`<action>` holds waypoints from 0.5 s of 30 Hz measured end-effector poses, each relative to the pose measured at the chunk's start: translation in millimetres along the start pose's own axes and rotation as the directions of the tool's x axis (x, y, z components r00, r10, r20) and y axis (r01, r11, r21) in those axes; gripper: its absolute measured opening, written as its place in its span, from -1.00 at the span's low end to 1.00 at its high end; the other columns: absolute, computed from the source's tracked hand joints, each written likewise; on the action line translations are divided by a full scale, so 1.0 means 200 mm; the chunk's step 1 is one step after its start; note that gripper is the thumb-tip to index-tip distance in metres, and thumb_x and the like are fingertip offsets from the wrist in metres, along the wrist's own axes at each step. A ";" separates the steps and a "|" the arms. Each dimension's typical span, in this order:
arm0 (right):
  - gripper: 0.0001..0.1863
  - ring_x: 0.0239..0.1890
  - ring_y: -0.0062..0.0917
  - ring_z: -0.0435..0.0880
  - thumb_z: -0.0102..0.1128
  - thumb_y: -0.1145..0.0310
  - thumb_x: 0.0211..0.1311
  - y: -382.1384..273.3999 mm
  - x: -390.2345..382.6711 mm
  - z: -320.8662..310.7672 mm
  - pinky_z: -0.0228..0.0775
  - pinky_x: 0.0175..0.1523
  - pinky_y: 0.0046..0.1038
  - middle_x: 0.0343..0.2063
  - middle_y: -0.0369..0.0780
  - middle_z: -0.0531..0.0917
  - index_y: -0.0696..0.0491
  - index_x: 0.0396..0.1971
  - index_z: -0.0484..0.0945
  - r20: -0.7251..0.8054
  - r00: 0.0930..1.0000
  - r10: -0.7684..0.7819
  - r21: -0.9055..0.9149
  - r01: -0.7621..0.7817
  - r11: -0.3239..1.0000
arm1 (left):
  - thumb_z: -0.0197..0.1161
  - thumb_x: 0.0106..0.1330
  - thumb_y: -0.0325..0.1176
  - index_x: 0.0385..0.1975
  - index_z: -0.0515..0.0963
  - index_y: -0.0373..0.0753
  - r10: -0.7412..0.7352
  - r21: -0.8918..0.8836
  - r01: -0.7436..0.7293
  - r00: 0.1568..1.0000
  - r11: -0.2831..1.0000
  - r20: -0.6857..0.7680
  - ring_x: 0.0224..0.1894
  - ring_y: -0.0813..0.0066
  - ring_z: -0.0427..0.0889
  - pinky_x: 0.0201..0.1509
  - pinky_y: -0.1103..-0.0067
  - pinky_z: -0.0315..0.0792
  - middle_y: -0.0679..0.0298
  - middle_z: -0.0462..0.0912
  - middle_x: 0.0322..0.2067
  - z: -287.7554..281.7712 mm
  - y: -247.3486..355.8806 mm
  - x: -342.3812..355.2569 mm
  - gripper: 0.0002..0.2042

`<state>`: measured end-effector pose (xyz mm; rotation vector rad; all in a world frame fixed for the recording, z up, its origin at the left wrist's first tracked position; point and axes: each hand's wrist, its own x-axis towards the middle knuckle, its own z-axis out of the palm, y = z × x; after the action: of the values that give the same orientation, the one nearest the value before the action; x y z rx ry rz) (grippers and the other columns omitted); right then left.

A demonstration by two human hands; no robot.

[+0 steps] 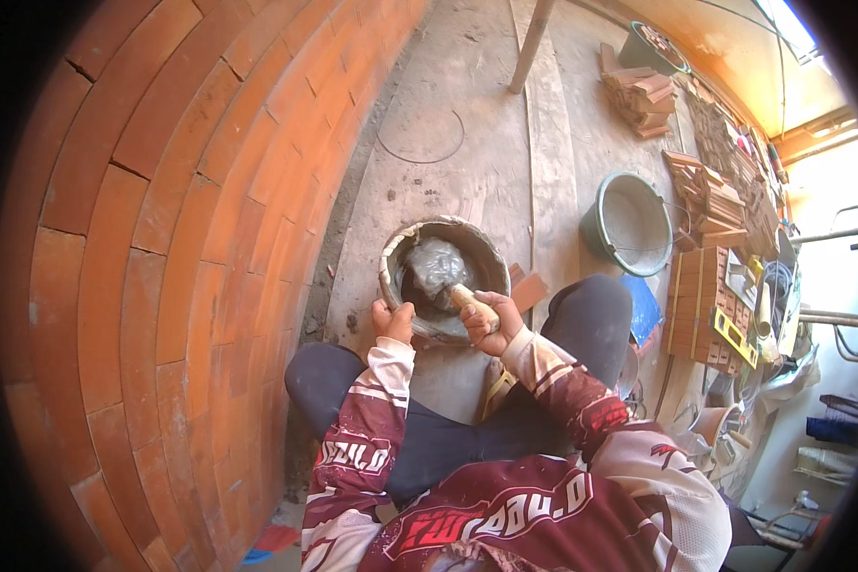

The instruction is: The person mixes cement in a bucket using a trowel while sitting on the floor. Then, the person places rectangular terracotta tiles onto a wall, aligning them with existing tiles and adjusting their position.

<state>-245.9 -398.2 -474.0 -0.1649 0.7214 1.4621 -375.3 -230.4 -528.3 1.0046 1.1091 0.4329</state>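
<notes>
Between my knees stands a round bucket [494, 250] with a mortar-crusted rim. Wet grey mortar [436, 264] lies heaped and shiny inside it. My left hand [393, 322] is closed on the near left part of the rim. My right hand [494, 324] wraps round the pale wooden handle of a trowel [474, 305] over the near right side of the bucket. The handle points into the bucket; the blade cannot be made out against the mortar.
An orange brick wall [181, 219] rises close on my left. To the right are a green bucket [629, 224], stacked bricks [696, 300], a yellow spirit level [735, 337] and piled tiles [710, 195]. A pole [532, 46] stands ahead, and a wire loop [429, 143] lies on the floor.
</notes>
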 end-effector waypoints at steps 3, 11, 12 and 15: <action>-0.65 -0.63 -0.65 0.37 -0.08 0.25 0.26 0.01 -0.08 0.04 0.21 -0.60 -0.64 -0.52 -0.25 0.43 0.15 -0.05 0.32 0.121 0.992 -0.022 0.189 -0.001 0.982 | 0.20 -0.11 -0.52 -0.37 0.35 -0.38 0.008 0.026 -0.008 1.000 1.000 -0.004 -0.42 0.54 0.41 -0.32 0.56 0.39 0.23 0.48 -0.43 0.02 0.02 -0.02 -0.73; -0.75 -0.78 -0.53 0.46 -0.03 0.30 0.22 0.10 -0.57 0.43 0.33 -0.70 -0.52 -0.60 -0.19 0.50 0.17 -0.23 0.44 -0.110 0.877 -0.467 -0.994 -0.087 0.071 | 0.24 -0.13 -0.44 -0.35 0.31 -0.39 0.053 0.126 -0.050 0.999 0.991 -0.013 -0.38 0.44 0.41 -0.25 0.50 0.38 0.19 0.42 -0.41 0.06 0.01 -0.04 -0.66; -0.77 -0.74 -0.46 0.51 -0.01 0.33 0.19 0.12 -0.59 0.50 0.40 -0.65 -0.45 -0.59 -0.16 0.52 0.16 -0.24 0.45 -0.041 0.868 -0.494 -0.948 -0.190 -0.255 | 0.24 -0.13 -0.44 -0.35 0.30 -0.39 0.070 0.140 -0.068 0.998 0.988 -0.008 -0.36 0.43 0.41 -0.22 0.49 0.38 0.18 0.42 -0.39 0.06 0.00 -0.04 -0.65; -0.76 -0.56 -0.27 0.63 0.02 0.35 0.14 0.07 -0.56 0.54 0.51 -0.43 -0.30 -0.54 -0.09 0.57 0.14 -0.22 0.45 0.513 0.850 -0.121 -0.192 -0.024 -0.981 | 0.26 -0.12 -0.41 -0.32 0.31 -0.40 0.034 0.167 -0.034 0.999 0.985 -0.002 -0.30 0.37 0.44 -0.15 0.46 0.38 0.12 0.43 -0.34 0.06 0.02 -0.05 -0.63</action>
<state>-216.1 -434.8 -325.5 -2.2120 -1.6879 0.5107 -369.0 -240.9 -518.5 1.1718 1.1480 0.3741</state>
